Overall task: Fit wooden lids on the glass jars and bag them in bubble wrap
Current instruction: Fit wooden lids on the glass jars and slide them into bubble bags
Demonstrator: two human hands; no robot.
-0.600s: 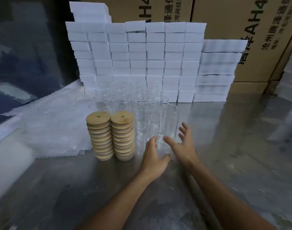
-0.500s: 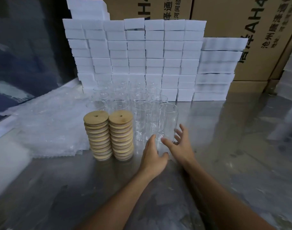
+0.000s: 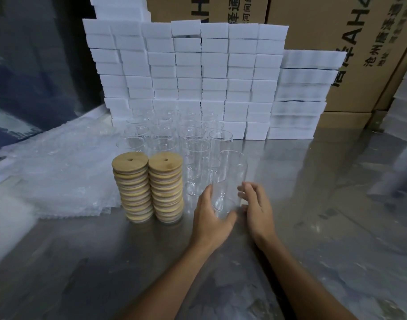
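Both hands have closed in on the nearest glass jar (image 3: 230,181) since the earlier frames, where the right hand was spread wide and clear of the glass. Now the left hand (image 3: 210,218) cups the jar's lower left side, thumb curled under its near base and fingers (image 3: 206,192) lying against the glass. The right hand (image 3: 255,204) sits at the jar's right side, its fingers (image 3: 245,188) bent inward and touching or nearly touching the wall; whether it truly grips cannot be told through the clear glass. The jar stands upright on the steel worktop (image 3: 313,227), open at the top with no lid on it, at the front right corner of a block of empty glass jars (image 3: 165,139) ranked in rows behind it. Just left of those jars stand two stacks of wooden lids (image 3: 148,185), side by side and touching, each top lid showing a small hole. Sheets of bubble wrap (image 3: 59,176) lie flat further left, against the lid stacks' foot. White foam blocks (image 3: 186,65) are piled in a wall behind the jars, with brown cardboard cartons (image 3: 336,31) rising at the back.
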